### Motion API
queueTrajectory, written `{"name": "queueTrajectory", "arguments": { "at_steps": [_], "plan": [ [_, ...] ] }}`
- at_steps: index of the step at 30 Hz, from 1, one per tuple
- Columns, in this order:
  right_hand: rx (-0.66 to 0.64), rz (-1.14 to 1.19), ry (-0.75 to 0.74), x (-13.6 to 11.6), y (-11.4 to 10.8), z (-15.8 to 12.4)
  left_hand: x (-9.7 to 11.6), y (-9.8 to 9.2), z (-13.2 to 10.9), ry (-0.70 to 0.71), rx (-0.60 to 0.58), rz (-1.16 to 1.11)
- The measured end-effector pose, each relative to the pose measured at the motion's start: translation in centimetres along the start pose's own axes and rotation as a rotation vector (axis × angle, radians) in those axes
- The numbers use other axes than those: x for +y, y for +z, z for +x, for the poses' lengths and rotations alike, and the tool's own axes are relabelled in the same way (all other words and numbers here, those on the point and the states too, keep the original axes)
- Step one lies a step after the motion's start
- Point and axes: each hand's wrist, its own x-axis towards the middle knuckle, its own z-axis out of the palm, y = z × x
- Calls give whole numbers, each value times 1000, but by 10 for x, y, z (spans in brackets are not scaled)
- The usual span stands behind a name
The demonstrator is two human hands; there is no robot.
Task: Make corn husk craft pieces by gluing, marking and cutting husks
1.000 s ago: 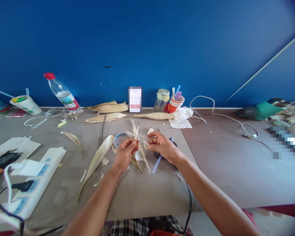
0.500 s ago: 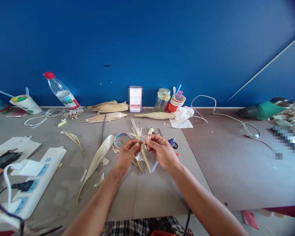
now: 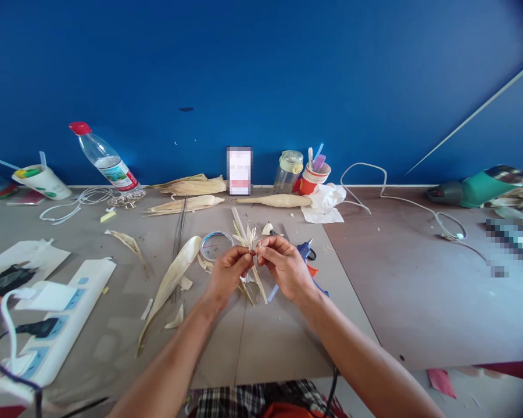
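Observation:
My left hand (image 3: 227,270) pinches the base of a small flower-like bundle of pale corn husk strips (image 3: 247,237), whose pointed tips fan upward. Close beside it, almost touching, my right hand (image 3: 285,266) has its thumb and fingers pressed together at the bundle's base. What the right fingertips hold is too small to make out. Beneath the hands lie narrow husk strips (image 3: 260,285). Left of them are a roll of clear tape (image 3: 202,248) and a long curved husk leaf (image 3: 174,281). A blue glue gun (image 3: 304,251) lies partly behind my right hand.
Dark thin wires (image 3: 181,232) lie left of the tape. Along the blue wall stand a tilted bottle (image 3: 113,168), a phone (image 3: 239,171), a clear jar (image 3: 288,174) and red paper cups (image 3: 316,177). A power strip (image 3: 76,316) is at left, a white cable (image 3: 412,204) at right.
My fingertips have come slightly closer together at the bundle's base. The husk tips look more spread, and more of the glue gun shows. The view has shifted slightly.

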Motion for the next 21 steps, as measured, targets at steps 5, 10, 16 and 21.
{"name": "queueTrajectory", "arguments": {
  "at_steps": [5,10,16,21],
  "plan": [
    [-26,72,23,0,0,-1,5,6,-1,1,5,35],
    [45,89,-40,3,4,-1,4,7,-3,-2,-8,76],
    [116,124,-111,14,8,0,-1,6,-3,-12,-17,67],
    [131,151,-149,17,10,-2,-2,6,-3,-6,-15,60]
  ]
}}
